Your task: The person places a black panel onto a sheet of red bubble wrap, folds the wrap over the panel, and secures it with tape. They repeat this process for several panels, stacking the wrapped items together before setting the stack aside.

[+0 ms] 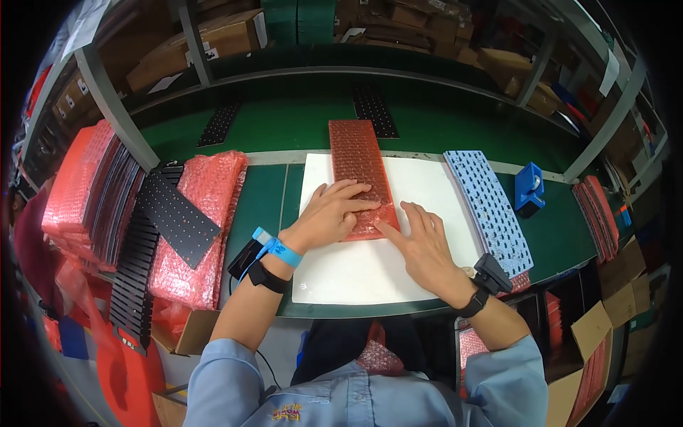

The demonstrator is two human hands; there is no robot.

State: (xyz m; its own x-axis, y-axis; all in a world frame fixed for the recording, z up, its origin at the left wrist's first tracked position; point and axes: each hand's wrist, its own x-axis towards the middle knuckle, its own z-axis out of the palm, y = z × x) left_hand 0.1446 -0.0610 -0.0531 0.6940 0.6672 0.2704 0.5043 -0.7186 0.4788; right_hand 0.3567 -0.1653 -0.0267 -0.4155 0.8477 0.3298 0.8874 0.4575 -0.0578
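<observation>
A long red bubble-wrap bag [358, 153] with something dark and flat inside lies on a white board [334, 274], its far end reaching past the board's back edge. My left hand [331, 215] rests on the bag's near part, fingers stretched across it, a blue strap round the wrist. At the near right corner of the bag, my right hand [425, 245] has its thumb against the edge. Its other fingers are extended over the white board. Neither hand is closed on anything.
Left stand bubble-wrap bags [203, 206], a dotted black panel [176, 217], a black slotted rack [135, 281] and stacked wrapped panels [89, 192]. Right are a light-blue studded strip [487, 210], a blue tape dispenser [528, 188] and an open cardboard box [594, 334]. A metal shelf frame [117, 110] borders the bench.
</observation>
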